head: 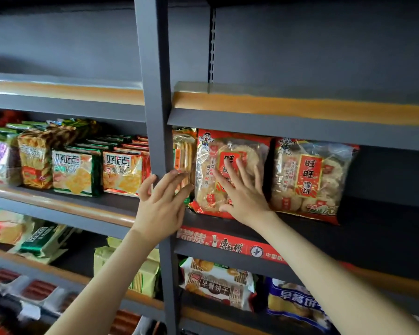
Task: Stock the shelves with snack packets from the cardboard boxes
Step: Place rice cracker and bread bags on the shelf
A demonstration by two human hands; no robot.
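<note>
Two red-and-clear plastic rice-cracker packets stand upright on the dark grey metal shelf (363,238), centre right of the frame: the left packet (207,170) just beside the right packet (307,180). The right hand (242,197) lies flat on the left packet, fingers spread, pressing its front. The left hand (161,204), fingers straight and close together, touches a narrow orange-and-clear biscuit packet (184,151) beside the grey upright post (155,93).

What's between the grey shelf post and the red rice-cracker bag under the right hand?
In the head view, a clear packet of long biscuits stands on edge there, partly behind the left hand.
</note>
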